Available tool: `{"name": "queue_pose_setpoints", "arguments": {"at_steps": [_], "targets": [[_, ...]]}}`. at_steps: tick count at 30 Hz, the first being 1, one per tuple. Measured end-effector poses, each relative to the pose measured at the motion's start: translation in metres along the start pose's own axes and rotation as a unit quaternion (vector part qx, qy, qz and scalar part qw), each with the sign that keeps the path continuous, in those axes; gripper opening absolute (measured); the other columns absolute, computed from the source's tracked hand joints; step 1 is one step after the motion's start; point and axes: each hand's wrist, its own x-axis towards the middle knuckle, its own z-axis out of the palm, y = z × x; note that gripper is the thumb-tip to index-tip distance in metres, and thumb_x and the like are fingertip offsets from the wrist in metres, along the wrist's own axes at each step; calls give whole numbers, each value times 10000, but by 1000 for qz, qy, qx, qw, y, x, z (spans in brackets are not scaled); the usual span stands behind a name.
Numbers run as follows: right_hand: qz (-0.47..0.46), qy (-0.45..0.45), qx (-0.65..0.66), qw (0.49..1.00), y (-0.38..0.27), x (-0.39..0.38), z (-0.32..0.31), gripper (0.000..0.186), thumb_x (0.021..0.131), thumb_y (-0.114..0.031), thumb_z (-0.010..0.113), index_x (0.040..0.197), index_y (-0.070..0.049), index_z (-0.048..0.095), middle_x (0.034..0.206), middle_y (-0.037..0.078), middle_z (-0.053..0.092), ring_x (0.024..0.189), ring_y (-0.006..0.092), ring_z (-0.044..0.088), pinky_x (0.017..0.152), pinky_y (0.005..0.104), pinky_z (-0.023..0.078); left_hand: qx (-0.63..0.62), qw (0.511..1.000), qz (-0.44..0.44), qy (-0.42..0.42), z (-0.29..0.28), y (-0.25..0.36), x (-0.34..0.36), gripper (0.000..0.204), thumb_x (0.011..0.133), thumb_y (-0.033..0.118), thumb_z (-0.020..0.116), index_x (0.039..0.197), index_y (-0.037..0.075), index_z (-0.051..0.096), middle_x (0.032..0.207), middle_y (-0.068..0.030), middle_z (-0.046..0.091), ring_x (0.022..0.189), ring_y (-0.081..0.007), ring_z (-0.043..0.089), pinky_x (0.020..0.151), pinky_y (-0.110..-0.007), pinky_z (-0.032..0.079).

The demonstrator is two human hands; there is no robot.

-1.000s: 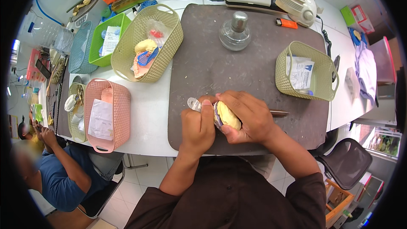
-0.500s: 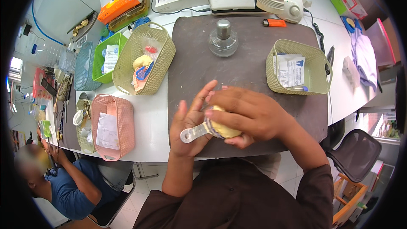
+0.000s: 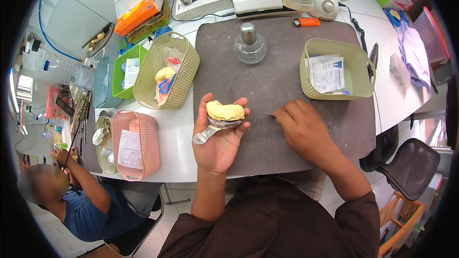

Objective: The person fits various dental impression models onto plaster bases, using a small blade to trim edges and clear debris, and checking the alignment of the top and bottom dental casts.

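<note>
Cast [image 3: 224, 111] and tray [image 3: 204, 135] sit together in the left hand [image 3: 219, 145], which cups them palm up, thumb at 1 side and fingertips at the other, above the mat [image 3: 296, 62], near its left edge and toward the desk's [image 3: 176, 136] front edge. The right hand [image 3: 301, 126] is low over the mat, fingers curled, with the thin tip of a tool [image 3: 268, 113] showing just beyond them; whether it is grasping the tool or only touching it, I cannot tell. The step in hand seems to be taking up that tool while the left hand bears the cast. The next move would call for a secure pinch, the tip clear of the left fingers, and a steady palm.

The cast is pale yellow, thick and lumpy, with a dip in its back edge. Beneath it runs 1 dark, greyish band, and cream smears mark the root of the tray's metal handle. The 2 parts look stuck together; how firmly, I cannot tell.
</note>
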Motion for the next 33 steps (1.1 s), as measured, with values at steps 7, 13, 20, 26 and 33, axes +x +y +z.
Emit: {"name": "queue_pose_setpoints", "arguments": {"at_steps": [7,13,20,26,33], "targets": [[94,39,231,968,-29,5,-38,176,954,-162,657,1087,-50,681,919,85,642,789,273,636,653,393,516,237,961,143,-23,3,-11,-8,663,891,171,593,1477,225,289,1415,-339,485,1228,-444,570,1000,-537,504],[8,117,204,972,-49,15,-24,168,927,-139,686,1074,-59,696,847,75,652,707,253,646,614,364,514,446,851,276,-16,-3,-22,-7,727,867,53,667,1457,160,256,1455,-306,465,1251,-331,566,1017,-452,507],[-28,103,99,989,-61,19,-19,235,838,-102,724,1071,-85,697,843,23,661,638,178,651,532,312,509,512,800,310,-49,-3,-27,-7,596,872,-59,711,1335,88,366,1439,-273,471,1168,-179,561,939,-301,516],[-12,116,102,988,-65,18,-16,240,842,-105,718,1079,-85,688,848,23,665,667,184,657,554,322,521,514,794,321,-44,-3,-27,-7,544,887,-43,718,1299,82,386,1435,-267,480,1119,-168,582,923,-302,522],[-29,114,58,991,-67,20,-17,265,809,-101,689,1073,-81,674,842,21,648,654,180,639,552,319,510,544,769,331,-64,-4,-29,-7,569,857,-68,728,1292,86,394,1478,-287,458,1169,-200,580,939,-316,518]]}}
